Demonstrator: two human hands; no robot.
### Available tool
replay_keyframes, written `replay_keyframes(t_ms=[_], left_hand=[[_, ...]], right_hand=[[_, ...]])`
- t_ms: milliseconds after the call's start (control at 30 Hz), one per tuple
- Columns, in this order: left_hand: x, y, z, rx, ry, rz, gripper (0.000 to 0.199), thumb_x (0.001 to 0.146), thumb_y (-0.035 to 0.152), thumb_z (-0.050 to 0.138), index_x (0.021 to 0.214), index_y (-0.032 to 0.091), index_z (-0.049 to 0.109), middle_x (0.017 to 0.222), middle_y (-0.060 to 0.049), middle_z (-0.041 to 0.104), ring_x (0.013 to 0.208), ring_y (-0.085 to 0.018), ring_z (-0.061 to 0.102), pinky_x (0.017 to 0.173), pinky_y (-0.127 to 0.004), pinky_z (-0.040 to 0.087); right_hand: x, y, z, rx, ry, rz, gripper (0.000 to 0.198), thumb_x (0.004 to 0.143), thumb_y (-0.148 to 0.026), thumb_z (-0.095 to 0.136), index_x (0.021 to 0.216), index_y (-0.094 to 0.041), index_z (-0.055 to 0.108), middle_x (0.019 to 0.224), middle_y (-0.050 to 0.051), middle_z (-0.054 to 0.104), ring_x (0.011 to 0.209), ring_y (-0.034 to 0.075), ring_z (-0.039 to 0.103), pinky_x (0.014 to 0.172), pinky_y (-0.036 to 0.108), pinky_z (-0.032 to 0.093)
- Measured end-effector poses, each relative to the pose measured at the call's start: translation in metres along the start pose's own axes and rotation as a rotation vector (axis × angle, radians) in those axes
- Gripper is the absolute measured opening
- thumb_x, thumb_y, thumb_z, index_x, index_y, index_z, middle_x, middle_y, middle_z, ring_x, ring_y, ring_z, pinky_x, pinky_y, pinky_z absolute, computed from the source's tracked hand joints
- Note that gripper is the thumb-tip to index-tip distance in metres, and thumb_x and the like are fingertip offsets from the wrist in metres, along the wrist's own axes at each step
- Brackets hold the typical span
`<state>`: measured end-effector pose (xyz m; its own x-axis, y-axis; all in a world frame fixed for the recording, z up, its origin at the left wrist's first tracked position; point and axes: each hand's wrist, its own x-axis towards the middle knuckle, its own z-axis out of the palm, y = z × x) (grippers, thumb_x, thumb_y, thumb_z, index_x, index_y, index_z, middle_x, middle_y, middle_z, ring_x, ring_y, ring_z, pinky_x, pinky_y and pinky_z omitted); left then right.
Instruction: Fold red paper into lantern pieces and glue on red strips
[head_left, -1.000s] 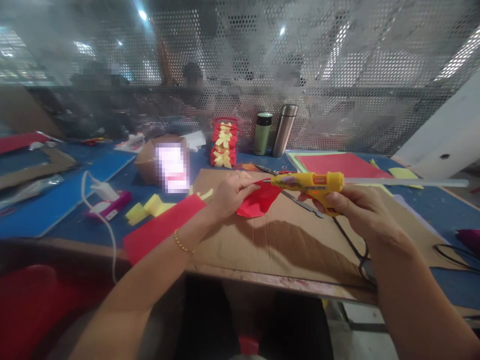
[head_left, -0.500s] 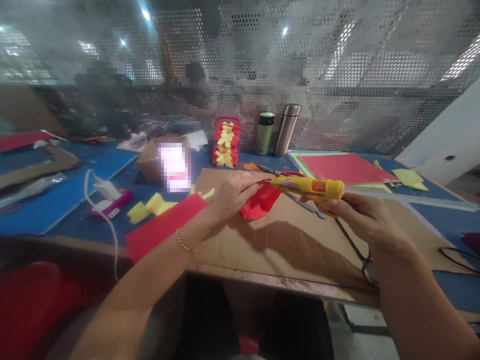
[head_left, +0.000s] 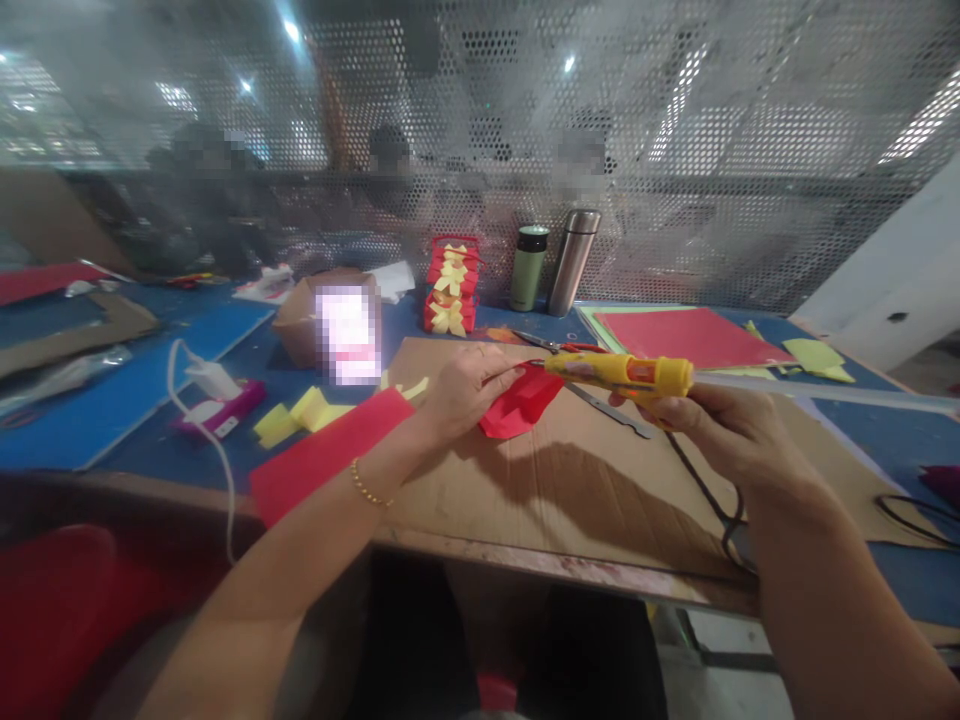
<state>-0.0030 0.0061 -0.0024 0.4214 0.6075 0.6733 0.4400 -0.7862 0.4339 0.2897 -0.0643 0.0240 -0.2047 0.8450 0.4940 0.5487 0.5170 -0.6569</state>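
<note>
My left hand is closed on a folded piece of red paper, pinching its upper edge above the cardboard. In my right hand is a yellow hot glue gun, held level with its nozzle pointing left. The nozzle tip is at the red paper's top edge, close to my left fingertips; whether it touches cannot be made out. Behind the glue gun lie scissors with red handles, partly hidden. A grey metal blade rests on the cardboard below the gun.
A cardboard sheet covers the table's front. Red paper and yellow scraps lie left, beside a purple power strip. Behind stand a phone against a box, a red-and-yellow paper lantern, a green tumbler and a steel flask.
The glue gun and my right hand have shifted very slightly to the right. My left hand and the folded red paper stay in nearly the same place.
</note>
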Motion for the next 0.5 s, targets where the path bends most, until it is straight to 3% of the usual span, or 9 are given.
replay_keyframes(t_ms=[500], left_hand=[[0.0007,-0.0005,0.0013,0.006,0.018,0.057,0.026,0.105,0.028,0.060,0.090,0.020,0.080,0.082,-0.004,0.074,0.081,-0.017,0.065,0.082,-0.032,0.050]], right_hand=[[0.0014,-0.0035,0.0026,-0.061,0.019,0.008,0.063,0.087,-0.083,0.054,0.072,-0.027,0.081,0.057,0.003,0.061,0.049,0.019,0.052,0.044,0.031,0.041]])
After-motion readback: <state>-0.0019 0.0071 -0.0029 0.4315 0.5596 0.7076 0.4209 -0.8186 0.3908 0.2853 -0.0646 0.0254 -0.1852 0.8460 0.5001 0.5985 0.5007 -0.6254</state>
